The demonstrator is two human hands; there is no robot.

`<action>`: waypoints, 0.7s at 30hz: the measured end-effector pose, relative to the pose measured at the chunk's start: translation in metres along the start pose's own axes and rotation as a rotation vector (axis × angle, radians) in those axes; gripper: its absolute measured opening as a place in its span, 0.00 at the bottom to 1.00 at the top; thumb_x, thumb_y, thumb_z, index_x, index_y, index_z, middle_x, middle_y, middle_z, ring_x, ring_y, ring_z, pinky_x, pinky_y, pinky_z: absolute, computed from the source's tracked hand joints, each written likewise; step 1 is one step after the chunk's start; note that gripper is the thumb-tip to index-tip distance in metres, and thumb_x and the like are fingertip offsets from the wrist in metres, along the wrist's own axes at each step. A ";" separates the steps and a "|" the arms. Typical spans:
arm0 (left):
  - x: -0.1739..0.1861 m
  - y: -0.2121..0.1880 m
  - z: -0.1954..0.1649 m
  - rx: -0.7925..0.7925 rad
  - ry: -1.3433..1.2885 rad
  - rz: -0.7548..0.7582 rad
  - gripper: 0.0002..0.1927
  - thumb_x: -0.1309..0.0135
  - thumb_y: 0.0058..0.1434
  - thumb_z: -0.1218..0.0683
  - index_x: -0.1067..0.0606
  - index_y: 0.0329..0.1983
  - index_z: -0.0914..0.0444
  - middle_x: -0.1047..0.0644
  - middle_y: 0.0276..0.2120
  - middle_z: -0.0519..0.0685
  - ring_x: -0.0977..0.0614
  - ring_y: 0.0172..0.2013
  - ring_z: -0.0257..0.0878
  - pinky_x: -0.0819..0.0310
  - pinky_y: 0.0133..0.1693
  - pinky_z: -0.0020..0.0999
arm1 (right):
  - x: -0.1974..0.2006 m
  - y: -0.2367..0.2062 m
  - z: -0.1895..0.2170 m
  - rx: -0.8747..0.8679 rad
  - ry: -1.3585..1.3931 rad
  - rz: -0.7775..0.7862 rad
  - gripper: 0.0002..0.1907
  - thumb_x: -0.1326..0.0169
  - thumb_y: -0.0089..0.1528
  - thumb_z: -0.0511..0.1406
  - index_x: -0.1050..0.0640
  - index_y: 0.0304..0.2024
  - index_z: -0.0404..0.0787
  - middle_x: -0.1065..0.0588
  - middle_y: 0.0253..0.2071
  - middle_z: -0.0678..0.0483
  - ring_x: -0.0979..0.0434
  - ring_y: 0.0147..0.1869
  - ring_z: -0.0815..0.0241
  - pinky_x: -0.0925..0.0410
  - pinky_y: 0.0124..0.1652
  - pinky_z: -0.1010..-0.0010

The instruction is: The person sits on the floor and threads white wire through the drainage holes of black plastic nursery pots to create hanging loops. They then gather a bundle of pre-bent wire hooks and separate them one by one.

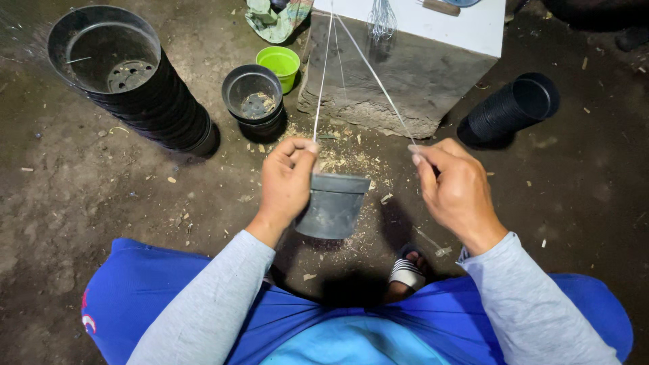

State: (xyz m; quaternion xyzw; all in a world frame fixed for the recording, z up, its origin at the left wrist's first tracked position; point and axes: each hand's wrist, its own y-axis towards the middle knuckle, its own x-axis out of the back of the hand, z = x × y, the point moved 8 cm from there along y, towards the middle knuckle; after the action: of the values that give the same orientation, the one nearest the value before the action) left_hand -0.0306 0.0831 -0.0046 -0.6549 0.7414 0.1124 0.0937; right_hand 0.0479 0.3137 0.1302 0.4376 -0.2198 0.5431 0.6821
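Left hand: your left hand is curled narrow, thumb and forefinger pinched on a thin white string right at the rim of a small black plastic pot.
Right hand: your right hand is also closed to a pinch, thumb against forefinger, holding a second white string at its lower end.
Strings: both run up and away from you, drawing together at the top of the concrete block, and both look taut.
Pot: it hangs between your two hands, touching the left one, tilted with its base towards you, above the floor.
Pot and right hand: the pot sits just beside it, apart from the fingers.
Floor: bare dirt floor, with pale shavings scattered below the pot and at the foot of the block.
Around you: a tall stack of large black pots lies on its side at far left, a short stack of black pots stands near the block with a green cup behind it, and another stack of black pots lies to the right.
Your body: grey sleeves, blue trousers, one sandalled foot under the pot.
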 end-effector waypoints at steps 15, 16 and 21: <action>0.008 0.008 0.025 0.219 -0.373 -0.132 0.04 0.52 0.70 0.58 0.28 0.39 0.62 0.37 0.18 0.40 0.36 0.21 0.30 0.28 0.40 0.30 | 0.006 0.007 -0.013 -0.078 0.041 -0.060 0.07 0.43 0.66 0.32 0.16 0.43 0.36 0.21 0.37 0.49 0.22 0.33 0.56 0.31 0.35 0.68; 0.008 0.007 0.026 0.236 -0.396 -0.137 0.04 0.52 0.70 0.57 0.28 0.39 0.62 0.37 0.17 0.40 0.36 0.21 0.31 0.28 0.41 0.31 | 0.006 0.007 -0.015 -0.116 0.047 -0.052 0.07 0.42 0.65 0.33 0.16 0.43 0.36 0.21 0.36 0.49 0.22 0.31 0.56 0.32 0.34 0.69; 0.004 0.005 0.027 0.271 -0.480 -0.141 0.05 0.53 0.70 0.56 0.29 0.37 0.61 0.39 0.16 0.40 0.38 0.18 0.31 0.25 0.43 0.36 | 0.007 0.006 -0.010 -0.132 0.099 -0.040 0.07 0.42 0.64 0.33 0.16 0.41 0.36 0.21 0.37 0.50 0.22 0.32 0.60 0.31 0.31 0.71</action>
State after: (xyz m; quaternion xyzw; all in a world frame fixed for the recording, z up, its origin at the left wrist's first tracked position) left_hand -0.0360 0.0875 -0.0311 -0.6409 0.6590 0.1572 0.3609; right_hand 0.0431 0.3258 0.1325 0.3686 -0.2122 0.5348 0.7301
